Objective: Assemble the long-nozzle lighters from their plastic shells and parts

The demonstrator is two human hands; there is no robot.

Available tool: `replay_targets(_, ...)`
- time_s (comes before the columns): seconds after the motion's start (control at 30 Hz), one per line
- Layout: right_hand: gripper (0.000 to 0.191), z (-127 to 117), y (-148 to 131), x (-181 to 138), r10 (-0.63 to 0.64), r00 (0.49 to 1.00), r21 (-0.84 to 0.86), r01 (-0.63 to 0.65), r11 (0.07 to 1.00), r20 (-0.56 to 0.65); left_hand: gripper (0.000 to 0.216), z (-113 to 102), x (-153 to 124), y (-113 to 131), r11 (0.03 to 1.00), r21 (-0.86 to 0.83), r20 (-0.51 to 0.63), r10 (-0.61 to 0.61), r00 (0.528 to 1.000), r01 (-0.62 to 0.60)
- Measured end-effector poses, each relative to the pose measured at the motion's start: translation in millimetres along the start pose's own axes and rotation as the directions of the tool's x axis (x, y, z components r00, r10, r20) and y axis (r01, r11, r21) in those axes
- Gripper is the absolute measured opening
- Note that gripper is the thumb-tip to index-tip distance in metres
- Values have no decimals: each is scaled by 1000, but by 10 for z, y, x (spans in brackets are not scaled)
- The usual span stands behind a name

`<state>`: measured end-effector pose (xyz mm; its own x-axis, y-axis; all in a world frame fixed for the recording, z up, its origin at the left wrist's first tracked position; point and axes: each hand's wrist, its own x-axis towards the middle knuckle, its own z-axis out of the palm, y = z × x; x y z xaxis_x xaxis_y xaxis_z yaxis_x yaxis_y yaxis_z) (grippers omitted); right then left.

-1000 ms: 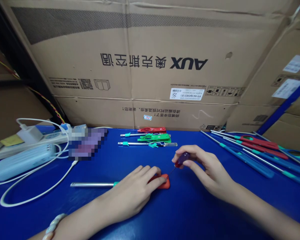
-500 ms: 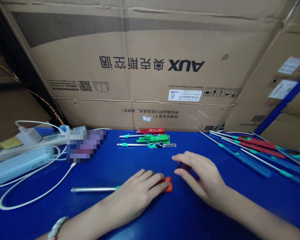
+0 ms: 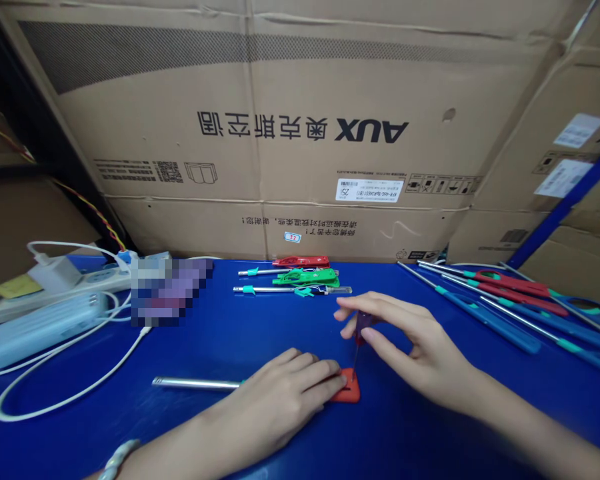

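Note:
My left hand lies over a red plastic handle, its fingers closed on it and holding it down on the blue table. A silver metal rod sticks out to the left from under this hand. Most of the handle is hidden by the fingers. In my right hand is a small screwdriver with a dark purple-red grip, pinched between thumb and fingers. Its thin shaft stands nearly upright, and the tip meets the right end of the red handle.
Red and green plastic parts with metal rods lie at the back middle. Several blue and red handled rods are at the right. A power bank, white cables and a power strip occupy the left. A cardboard wall stands behind.
The red handle and its rod have shifted slightly right and nearer with my left hand. The screwdriver, mostly hidden before, now points down with its tip at the handle's end.

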<state>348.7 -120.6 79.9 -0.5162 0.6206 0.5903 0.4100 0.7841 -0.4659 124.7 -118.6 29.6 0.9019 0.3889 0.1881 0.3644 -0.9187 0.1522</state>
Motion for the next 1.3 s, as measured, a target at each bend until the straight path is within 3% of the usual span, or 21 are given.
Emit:
replay_targets(0.13, 25, -8, 14, -26, -62, 996, -165, 52, 985, -59, 37, -38, -10, 13, 999, -42, -20, -8, 1000, 7)
replay_targets(0.2, 28, -18, 4, -38, -87, 996, -229, 78, 970, -30, 38, -55, -12, 16, 999, -50, -11, -11, 1000, 11)
replay_targets(0.33, 38, -52, -41, -37, -18, 996, -85, 26, 996, 86, 41, -77, -7, 18, 998, -58, 23, -15, 1000, 16)
replay_targets(0.53, 31, -37, -44, -36, -45, 999, -237, 44, 970, 2, 41, -79, -11, 25, 997, -82, 5, -16, 1000, 16)
replay_targets(0.7, 33, -75, -81, -30, -16, 996, -91, 24, 996, 87, 41, -88, -12, 25, 996, -90, -14, -10, 1000, 9)
replay_targets(0.8, 20, -78, -81, -36, -99, 995, -293, 96, 951, 4, 43, -95, -14, 27, 995, -96, 15, -13, 1000, 14)
replay_targets(0.87, 22, -91, -94, -34, -126, 992, -374, 118, 920, 2, 43, -95, -18, 28, 995, -94, 27, -14, 1000, 17)
replay_targets(0.97, 31, -127, -124, -25, -32, 993, -234, 58, 970, 114, 42, -93, -19, 26, 995, -95, 17, -17, 1000, 18)
replay_targets(1.03, 27, -134, -122, -24, -17, 993, -188, 39, 981, 117, 43, -96, -14, 25, 995, -96, 15, -21, 1000, 23)
replay_targets(1.13, 14, -116, -97, -30, -80, 997, -347, 79, 934, 11, 44, -101, -10, 24, 995, -92, 36, -26, 999, 30)
replay_targets(1.2, 19, -115, -95, -28, -86, 996, -380, 83, 921, 8, 44, -101, -12, 24, 995, -92, 45, -25, 999, 29)
replay_targets(1.3, 29, -138, -103, -19, 36, 991, -168, -14, 986, 131, 45, -98, -20, 24, 995, -93, 50, -29, 998, 33)
